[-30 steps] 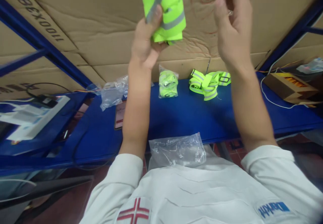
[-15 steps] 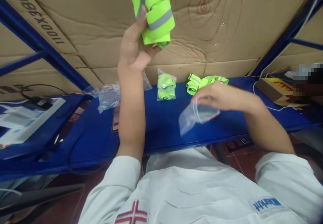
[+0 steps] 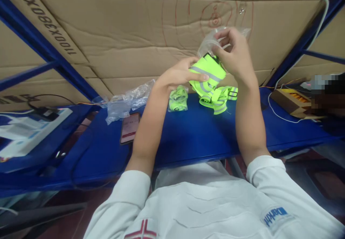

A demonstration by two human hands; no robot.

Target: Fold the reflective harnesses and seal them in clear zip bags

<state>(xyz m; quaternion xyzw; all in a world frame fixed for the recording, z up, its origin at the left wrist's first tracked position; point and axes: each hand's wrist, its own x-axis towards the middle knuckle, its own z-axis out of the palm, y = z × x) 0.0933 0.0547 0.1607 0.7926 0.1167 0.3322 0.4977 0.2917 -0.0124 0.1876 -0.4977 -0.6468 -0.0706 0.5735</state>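
My left hand (image 3: pixel 183 74) is closed around a folded neon-yellow reflective strap (image 3: pixel 208 69) with grey stripes, held above the table. At its far end shows a black buckle. In my right hand (image 3: pixel 233 52), pinched between thumb and fingers, is a clear plastic bag (image 3: pixel 207 42), whose mouth lies against the far end of the strap. How much of the strap is inside the bag I cannot tell. Below, a loose reflective strap (image 3: pixel 219 100) lies bunched on the blue table (image 3: pixel 194 134). Left of it stands a bagged strap (image 3: pixel 178 99).
Several clear plastic bags (image 3: pixel 118 106) lie at the back left, near a phone (image 3: pixel 129 127). A cardboard panel (image 3: pixel 121 27) closes off the back. An open carton (image 3: pixel 292 102) with orange contents and a white cable (image 3: pixel 280 115) are at right, beside another person.
My left hand has come down and right with the folded strap. My right hand has lifted the bag from above the table to the strap's far end.
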